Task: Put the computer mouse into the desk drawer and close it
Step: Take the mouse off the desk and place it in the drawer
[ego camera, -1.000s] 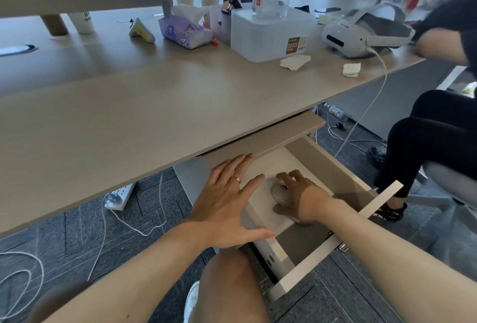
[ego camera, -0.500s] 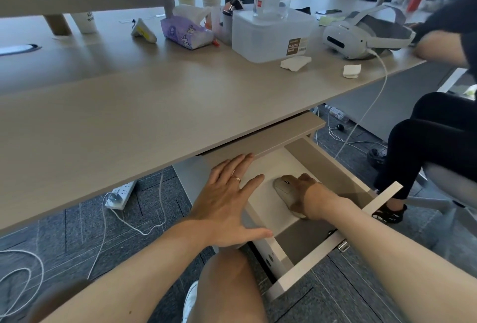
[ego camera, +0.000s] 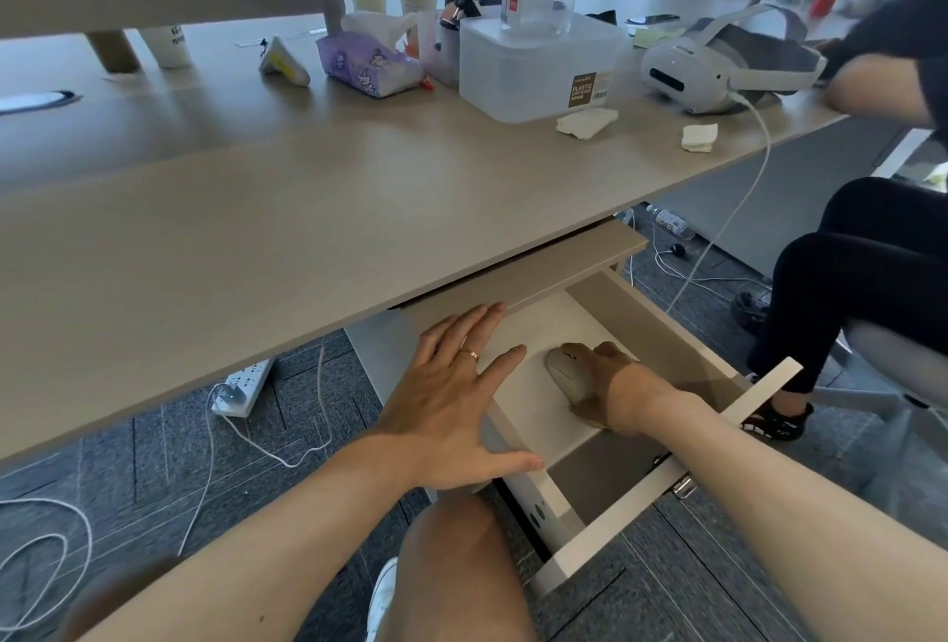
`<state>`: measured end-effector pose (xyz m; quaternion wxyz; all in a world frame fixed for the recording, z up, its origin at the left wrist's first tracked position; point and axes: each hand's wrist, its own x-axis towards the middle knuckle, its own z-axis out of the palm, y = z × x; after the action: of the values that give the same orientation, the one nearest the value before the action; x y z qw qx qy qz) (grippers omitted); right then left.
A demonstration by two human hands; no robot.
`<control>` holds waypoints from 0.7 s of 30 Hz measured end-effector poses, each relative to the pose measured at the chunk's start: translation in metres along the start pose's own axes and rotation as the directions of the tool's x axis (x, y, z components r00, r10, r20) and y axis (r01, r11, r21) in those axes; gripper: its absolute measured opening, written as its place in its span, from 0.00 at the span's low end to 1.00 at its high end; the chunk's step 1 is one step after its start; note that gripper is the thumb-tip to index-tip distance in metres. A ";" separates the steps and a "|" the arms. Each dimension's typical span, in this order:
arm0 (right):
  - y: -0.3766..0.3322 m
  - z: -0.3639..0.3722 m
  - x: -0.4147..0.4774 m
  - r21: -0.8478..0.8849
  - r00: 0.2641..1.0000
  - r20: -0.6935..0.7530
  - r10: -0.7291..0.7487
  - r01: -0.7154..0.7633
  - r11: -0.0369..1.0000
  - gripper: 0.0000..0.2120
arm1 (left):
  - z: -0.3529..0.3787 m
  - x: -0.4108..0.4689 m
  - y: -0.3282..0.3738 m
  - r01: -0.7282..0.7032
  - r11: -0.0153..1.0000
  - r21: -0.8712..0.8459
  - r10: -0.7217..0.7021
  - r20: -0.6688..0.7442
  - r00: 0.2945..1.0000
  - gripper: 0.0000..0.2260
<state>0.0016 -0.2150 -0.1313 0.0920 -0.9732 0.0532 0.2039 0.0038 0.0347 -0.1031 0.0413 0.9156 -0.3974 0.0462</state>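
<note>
Head view: the drawer point(ego camera: 662, 487) stood pulled out under the desk point(ego camera: 308, 231), with the mouse point(ego camera: 567, 374) on its pale floor.

The right hand point(ego camera: 610, 385) curled around the mouse beside the right wall, bare floor ahead and to its left. The left hand point(ego camera: 451, 400) lay flat, fingers spread, over the drawer's left edge (unchanged). Since a second ago, the right hand had slid off the mouse's top, baring it.
</note>
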 end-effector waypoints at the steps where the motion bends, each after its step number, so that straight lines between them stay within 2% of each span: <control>1: 0.000 0.000 -0.002 0.010 1.000 -0.001 0.011 -0.011 1.000 0.39 | 0.000 0.000 0.000 0.000 1.000 0.002 0.000 0.003 1.000 0.50; 4: -0.002 -0.010 -0.016 0.024 0.999 -0.037 0.015 -0.014 1.000 0.40 | -0.001 0.001 0.001 0.003 1.000 0.006 -0.003 0.009 1.000 0.51; 6: -0.003 -0.022 -0.032 -0.006 0.990 -0.139 -0.027 0.026 1.000 0.39 | -0.002 0.002 0.002 0.004 1.000 0.001 -0.004 0.011 1.000 0.51; 9: 0.002 -0.031 -0.059 -0.038 0.947 -0.307 -0.097 0.089 0.995 0.33 | -0.004 0.002 0.002 0.013 1.000 -0.006 -0.013 0.026 1.000 0.52; 11: 0.011 -0.026 -0.073 -0.011 0.928 -0.359 -0.103 0.106 0.994 0.30 | -0.007 0.003 0.002 0.021 1.000 -0.009 -0.020 0.058 0.998 0.53; 14: 0.023 -0.011 -0.092 0.059 0.911 -0.410 -0.050 0.080 0.995 0.27 | -0.015 0.004 0.002 0.074 0.990 -0.117 -0.063 0.090 0.994 0.54; 17: 0.025 0.003 -0.109 0.098 0.856 -0.516 0.025 0.030 0.995 0.26 | -0.026 0.004 0.001 0.178 0.959 -0.220 -0.160 0.097 0.982 0.53; 19: 0.023 0.012 -0.118 0.164 0.806 -0.577 0.132 -0.044 0.985 0.26 | -0.032 0.001 0.003 0.247 0.947 -0.204 -0.228 0.111 0.967 0.53; 21: 0.020 0.022 -0.126 0.358 0.746 -0.593 0.303 -0.092 0.929 0.31 | -0.038 -0.001 0.008 0.292 0.944 -0.154 -0.277 0.114 0.954 0.53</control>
<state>-0.1243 -0.2217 -0.1029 0.1953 -0.9461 0.2162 -0.1414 -0.0047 0.0341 -0.0653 0.1070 0.9576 -0.2650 -0.0359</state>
